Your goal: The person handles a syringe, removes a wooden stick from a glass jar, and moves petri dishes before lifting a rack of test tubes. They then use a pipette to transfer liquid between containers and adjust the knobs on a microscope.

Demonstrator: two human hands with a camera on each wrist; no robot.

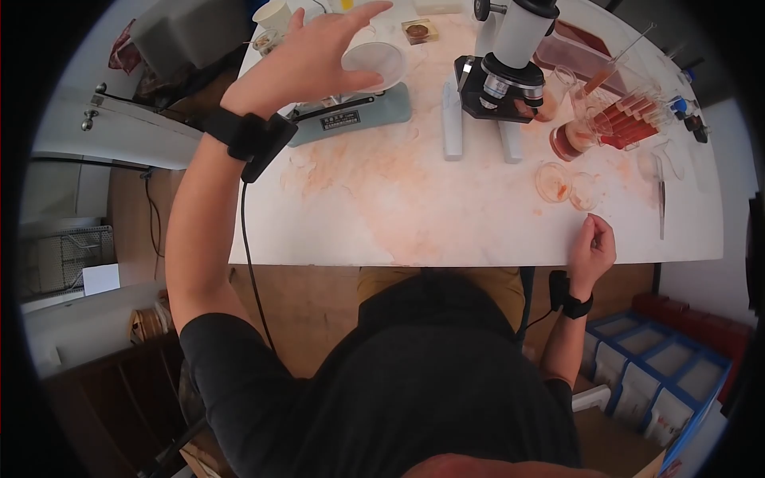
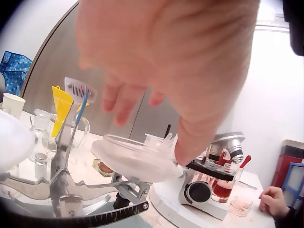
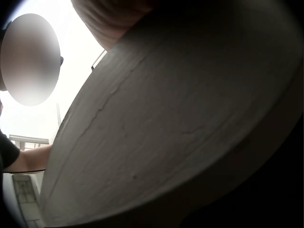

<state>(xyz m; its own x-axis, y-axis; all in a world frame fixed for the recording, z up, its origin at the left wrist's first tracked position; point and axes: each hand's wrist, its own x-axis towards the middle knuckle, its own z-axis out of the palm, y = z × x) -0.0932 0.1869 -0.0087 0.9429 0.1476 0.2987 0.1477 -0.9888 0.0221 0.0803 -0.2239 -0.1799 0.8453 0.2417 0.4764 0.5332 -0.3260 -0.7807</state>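
My left hand (image 1: 319,60) is spread over the right pan of a green balance scale (image 1: 351,119), with nothing in its grasp. In the left wrist view a shallow clear dish (image 2: 128,145) sits on that pan, below the fingers (image 2: 124,102), and the thumb shows right at its rim. Left of it the balance's upright post (image 2: 64,147) carries a small scale plate (image 2: 80,90) and a blue pointer. My right hand (image 1: 592,248) rests at the table's front edge, loosely curled and holding nothing, near two petri dishes (image 1: 551,183) with orange-red bits.
A microscope (image 1: 506,72) stands right of the balance. Further right are a beaker of red liquid (image 1: 567,142), several red-filled test tubes (image 1: 637,111) and tweezers (image 1: 661,209). A small box (image 1: 420,32) and paper cup (image 1: 272,14) sit behind. Orange stains mark the white table (image 1: 358,199).
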